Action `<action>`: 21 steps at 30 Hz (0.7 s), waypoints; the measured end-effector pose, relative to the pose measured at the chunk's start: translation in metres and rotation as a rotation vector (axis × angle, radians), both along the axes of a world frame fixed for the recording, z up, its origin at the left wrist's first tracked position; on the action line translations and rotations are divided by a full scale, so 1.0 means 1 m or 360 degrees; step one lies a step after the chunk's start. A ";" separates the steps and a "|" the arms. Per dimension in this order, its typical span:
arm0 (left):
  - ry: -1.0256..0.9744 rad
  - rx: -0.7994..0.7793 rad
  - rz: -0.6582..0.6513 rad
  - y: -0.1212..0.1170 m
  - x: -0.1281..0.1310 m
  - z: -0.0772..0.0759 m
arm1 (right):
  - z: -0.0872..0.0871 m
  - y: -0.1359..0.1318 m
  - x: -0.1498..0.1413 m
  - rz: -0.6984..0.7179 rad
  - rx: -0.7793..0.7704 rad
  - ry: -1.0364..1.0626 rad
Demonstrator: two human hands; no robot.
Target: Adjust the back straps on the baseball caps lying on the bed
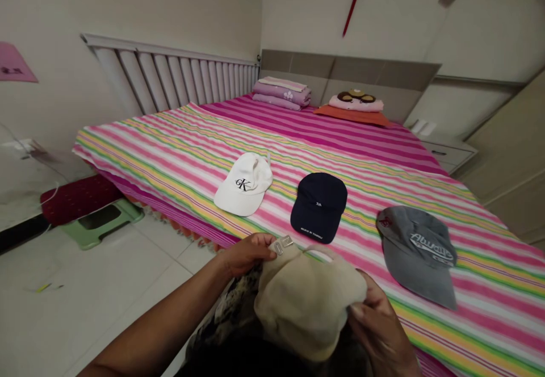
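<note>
Starting with bed, presumably used as a flat surface for laying out. Holding beige cap by the near side of bed, back opening uppermost, apparently to expose the strap. Seeing gray cap, navy cap and white cap set apart, crowns up, likely keeping fronts visible. Pinching beige cap with left hand beside metal buckle, with right hand opposite, fingers closed, probably spreading the opening.
</note>
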State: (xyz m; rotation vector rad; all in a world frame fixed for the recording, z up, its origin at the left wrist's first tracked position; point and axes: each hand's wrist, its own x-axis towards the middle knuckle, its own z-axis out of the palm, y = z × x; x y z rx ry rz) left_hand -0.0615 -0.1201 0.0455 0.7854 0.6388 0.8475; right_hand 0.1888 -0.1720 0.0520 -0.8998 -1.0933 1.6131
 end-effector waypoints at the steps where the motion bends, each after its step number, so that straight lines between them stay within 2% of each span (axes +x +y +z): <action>1: -0.0022 0.0003 0.0028 0.000 0.000 0.004 | 0.000 -0.001 0.003 0.0075 -0.0003 -0.0007; 4: -0.0097 0.0019 0.0069 0.000 0.001 0.016 | 0.003 -0.002 0.007 0.0287 -0.0057 0.0053; 7: -0.0134 -0.0005 -0.0018 0.002 0.004 0.022 | 0.008 -0.002 0.005 0.0369 -0.0166 0.0100; 10: -0.0115 -0.0043 -0.0121 0.003 0.008 0.024 | 0.015 -0.001 0.003 0.0270 -0.0161 0.0210; 15: -0.0123 -0.0023 -0.0127 0.002 0.013 0.033 | 0.030 -0.001 0.002 0.0085 -0.0108 0.0424; 21: -0.0085 -0.0007 -0.0136 -0.004 0.015 0.040 | 0.036 -0.007 0.004 0.0026 -0.0140 0.0417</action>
